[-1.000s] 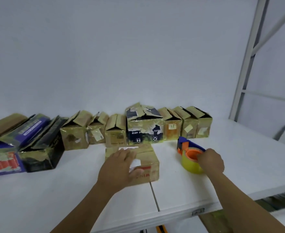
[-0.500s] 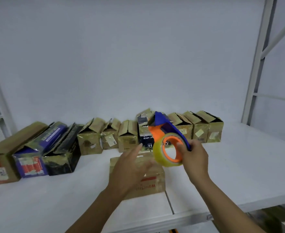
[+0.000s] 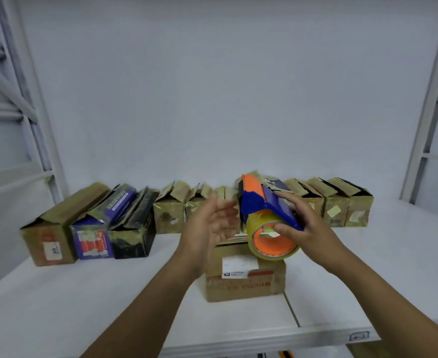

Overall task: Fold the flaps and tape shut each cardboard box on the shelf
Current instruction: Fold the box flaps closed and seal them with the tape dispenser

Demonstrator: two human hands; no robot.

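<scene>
Flaps down, and taping looks about to begin.
The left grip [image 3: 207,228], spread and empty, has come off the small brown cardboard box [image 3: 243,285] at the front of the white shelf [image 3: 96,306]. The right grip [image 3: 313,233], curled round the blue-and-orange tape dispenser with its yellowish roll [image 3: 269,205], has raised it just above that box.

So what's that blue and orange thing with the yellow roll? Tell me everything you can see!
It's a tape dispenser: a blue plastic body with an orange top piece, carrying a roll of yellowish tape on an orange core. It hangs tilted in the air above the front cardboard box. The right hand grips it, fingers over the blue plate, thumb inside the core. The left hand is open close beside it.
</scene>
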